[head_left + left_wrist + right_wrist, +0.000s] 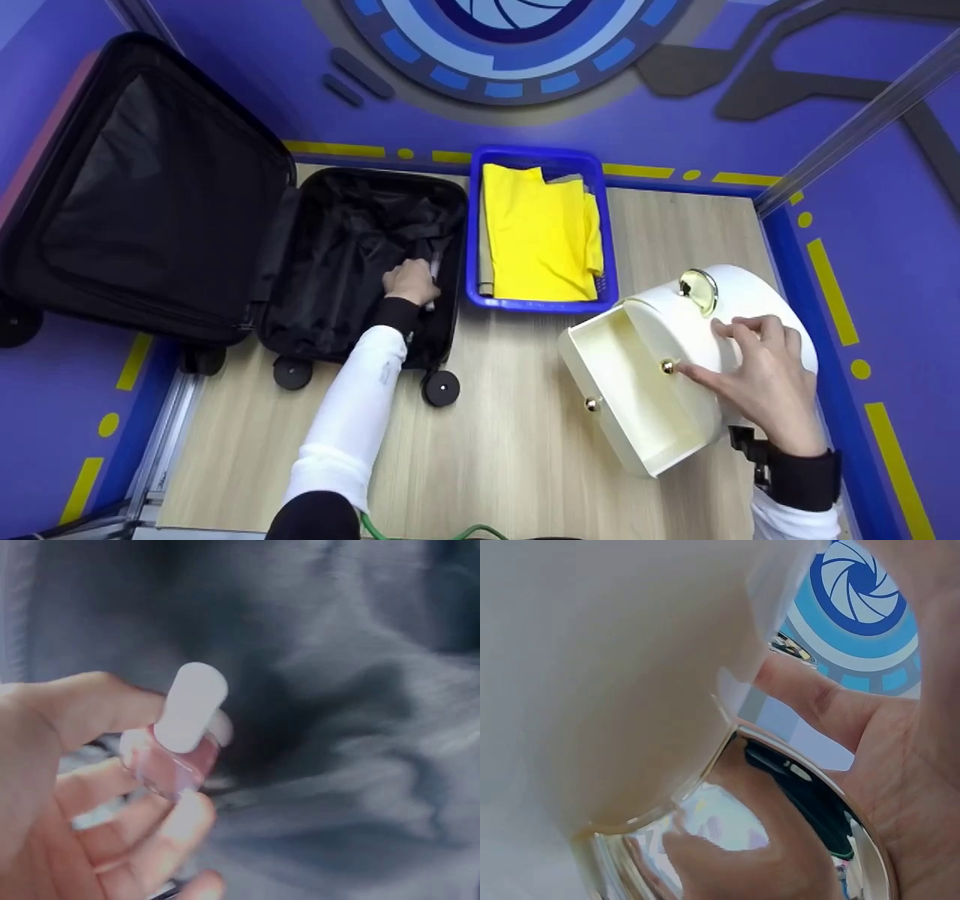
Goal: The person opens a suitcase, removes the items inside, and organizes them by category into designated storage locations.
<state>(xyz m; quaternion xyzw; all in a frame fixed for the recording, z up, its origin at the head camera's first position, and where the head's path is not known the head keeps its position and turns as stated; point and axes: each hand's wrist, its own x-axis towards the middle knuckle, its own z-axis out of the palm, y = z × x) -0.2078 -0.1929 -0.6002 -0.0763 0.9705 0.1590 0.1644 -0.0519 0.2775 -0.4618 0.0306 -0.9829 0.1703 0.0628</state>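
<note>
Inside the open black suitcase (330, 300), my left hand (411, 282) reaches down near the right side. In the left wrist view it pinches a small nail polish bottle (176, 765) with a white cap and pink body between thumb and fingers. A cream, round-topped drawer box (757, 300) stands at the right, its lower drawer (637, 390) pulled out and bare inside. My right hand (769, 375) rests against this box, thumb by the upper gold knob (667, 366), fingers loosely bent over the top. A shiny gold surface (795, 802) reflects a hand in the right wrist view.
A blue basket (474, 225) holding folded yellow cloth (536, 232) and some grey cloth stands between suitcase and box. The suitcase lid (165, 187) leans up at the left. Blue-purple walls (420, 120) enclose the wooden tabletop (510, 435). A green cable (480, 529) lies at the front edge.
</note>
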